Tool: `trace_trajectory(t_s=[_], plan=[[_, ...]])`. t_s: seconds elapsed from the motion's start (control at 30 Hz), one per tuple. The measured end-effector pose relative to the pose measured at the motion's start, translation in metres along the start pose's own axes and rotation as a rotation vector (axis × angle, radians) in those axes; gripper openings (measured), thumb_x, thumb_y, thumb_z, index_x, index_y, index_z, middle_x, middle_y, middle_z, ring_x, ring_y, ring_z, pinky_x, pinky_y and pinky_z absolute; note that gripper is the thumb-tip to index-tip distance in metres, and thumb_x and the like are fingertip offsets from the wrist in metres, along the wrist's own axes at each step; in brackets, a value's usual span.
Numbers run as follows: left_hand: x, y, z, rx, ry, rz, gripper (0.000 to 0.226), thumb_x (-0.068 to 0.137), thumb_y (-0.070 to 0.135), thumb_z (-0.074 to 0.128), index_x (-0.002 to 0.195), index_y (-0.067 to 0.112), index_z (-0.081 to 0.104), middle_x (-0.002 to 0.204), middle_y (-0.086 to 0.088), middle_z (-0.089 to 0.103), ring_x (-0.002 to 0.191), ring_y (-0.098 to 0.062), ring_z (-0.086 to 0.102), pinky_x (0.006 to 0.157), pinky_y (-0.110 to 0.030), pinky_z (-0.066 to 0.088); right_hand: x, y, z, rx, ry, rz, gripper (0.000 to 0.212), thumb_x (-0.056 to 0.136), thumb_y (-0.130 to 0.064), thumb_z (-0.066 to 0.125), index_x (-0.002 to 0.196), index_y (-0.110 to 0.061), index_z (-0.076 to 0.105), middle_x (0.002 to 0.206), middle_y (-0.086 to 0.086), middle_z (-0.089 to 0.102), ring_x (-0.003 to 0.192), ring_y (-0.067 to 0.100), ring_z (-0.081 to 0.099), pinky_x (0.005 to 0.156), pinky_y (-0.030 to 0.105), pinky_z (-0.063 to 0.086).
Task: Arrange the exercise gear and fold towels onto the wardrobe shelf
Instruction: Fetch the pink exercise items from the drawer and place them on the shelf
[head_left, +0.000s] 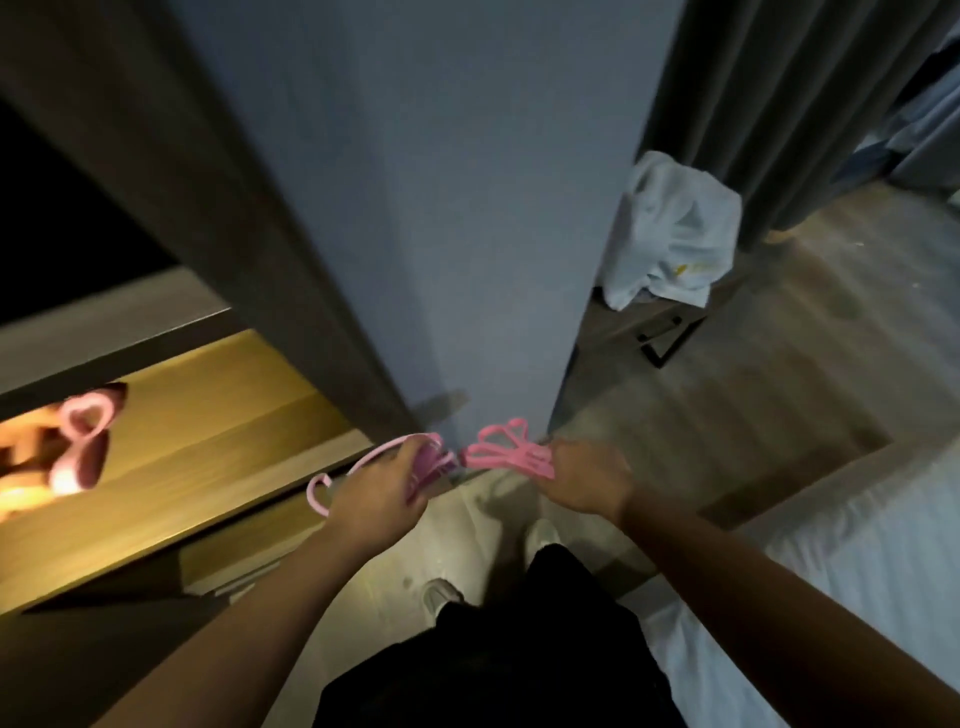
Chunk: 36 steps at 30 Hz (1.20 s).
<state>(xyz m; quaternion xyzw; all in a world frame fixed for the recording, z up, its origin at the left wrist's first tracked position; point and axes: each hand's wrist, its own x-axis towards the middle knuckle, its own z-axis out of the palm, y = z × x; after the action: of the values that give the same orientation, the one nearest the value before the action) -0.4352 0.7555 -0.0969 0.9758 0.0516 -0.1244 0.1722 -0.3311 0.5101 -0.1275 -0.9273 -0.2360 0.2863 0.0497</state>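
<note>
Both hands close on pink gear at 6 o'clock before the wardrobe, the left hand (382, 486) gripping a band (363, 460), the right hand (584, 475) a tangled bundle (506, 449); it appears light, limp and snag-prone, so grip gathered loops.

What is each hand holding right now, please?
Left hand: closed on a pink band bundle.
Right hand: closed on a pink looped piece.
</note>
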Motion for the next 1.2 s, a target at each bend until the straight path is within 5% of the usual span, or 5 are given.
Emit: trace_trajectory(t_s=[0.37,0.57,0.73,0.97,1.2], plan=[[-0.092,-0.116,-0.014,-0.162,0.223,-0.458,0.052,0.084,0.025,0.062,0.13,0.03,0.037,0.114,-0.003,0.064,0.095,-0.025,0.064,0.068,-0.031,0.047,0.036,-0.131,-0.001,-0.158,0.037,-0.323,0.052,0.091,-0.066,0.042,0.108,-0.019,0.056,0.109,0.006,0.067,0.097,0.029,0.065,0.071,0.033,0.044],[-0.142,-0.167,-0.003,-0.258,0.303,-0.613,0.044,0.09,0.046,0.06,0.127,0.036,0.039,0.099,0.005,0.066,0.083,-0.017,0.064,0.069,-0.039,0.056,0.043,-0.193,0.023,-0.21,0.026,-0.379,0.047,0.09,-0.059,0.047,0.116,-0.02,0.052,0.111,0.004,0.067,0.097,0.029,0.065,0.075,0.036,0.05],[-0.165,-0.235,0.007,-0.224,0.301,-0.622,0.043,0.089,0.049,0.059,0.125,0.04,0.037,0.103,0.005,0.067,0.086,-0.019,0.065,0.071,-0.039,0.057,0.067,-0.25,0.066,-0.188,0.084,-0.418,0.043,0.089,-0.055,0.05,0.115,-0.021,0.051,0.11,0.002,0.066,0.094,0.028,0.065,0.069,0.034,0.045],[-0.199,-0.312,0.062,-0.293,0.496,-0.665,0.048,0.09,0.045,0.061,0.131,0.034,0.039,0.108,0.0,0.066,0.091,-0.023,0.064,0.075,-0.041,0.055,0.102,-0.309,0.15,-0.121,0.185,-0.454,0.041,0.091,-0.054,0.049,0.118,-0.023,0.046,0.108,-0.001,0.063,0.086,0.025,0.064,0.063,0.035,0.046],[-0.242,-0.333,0.154,-0.385,0.725,-0.52,0.057,0.083,0.049,0.054,0.135,0.031,0.04,0.117,-0.004,0.064,0.093,-0.024,0.06,0.069,-0.034,0.043,0.101,-0.318,0.23,-0.15,0.36,-0.537,0.045,0.089,-0.053,0.056,0.119,-0.021,0.044,0.109,0.001,0.062,0.088,0.026,0.063,0.061,0.034,0.042]])
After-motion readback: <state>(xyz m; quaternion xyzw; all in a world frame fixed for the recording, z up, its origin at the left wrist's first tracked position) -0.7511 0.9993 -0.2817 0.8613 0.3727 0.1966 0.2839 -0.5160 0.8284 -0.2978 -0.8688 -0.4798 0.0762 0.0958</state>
